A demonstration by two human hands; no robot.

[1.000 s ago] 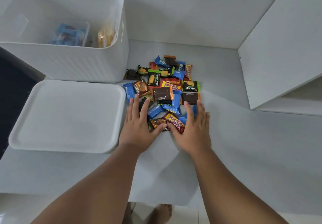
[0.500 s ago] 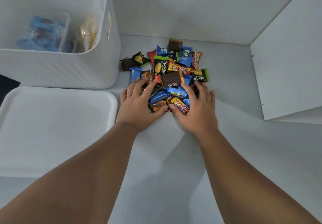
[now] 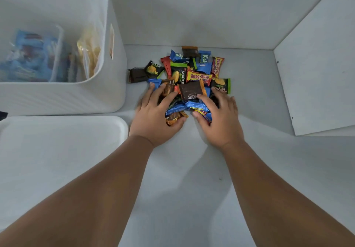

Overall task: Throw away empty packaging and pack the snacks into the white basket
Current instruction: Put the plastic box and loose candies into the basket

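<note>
A pile of small wrapped snacks (image 3: 194, 73) in blue, green, red and brown lies on the white surface to the right of the white basket (image 3: 76, 96). Inside the basket are blue packs (image 3: 32, 58) and a clear bag of yellow snacks (image 3: 90, 54). My left hand (image 3: 155, 116) grips the pile's near left side, thumb curled under an orange-brown wrapper (image 3: 173, 119). My right hand (image 3: 219, 118) grips the near right side, its fingers over a dark brown packet (image 3: 191, 92) and its thumb against a blue one. The snacks under both palms are hidden.
The basket's white lid (image 3: 57, 150) lies flat at the left, in front of the basket. A white panel (image 3: 317, 73) slants along the right. A white wall runs behind the pile.
Both hands slid forward into the pile and bunched the near snacks together. Their fingers went from flat to curled around wrappers. The view moved closer and to the right.
</note>
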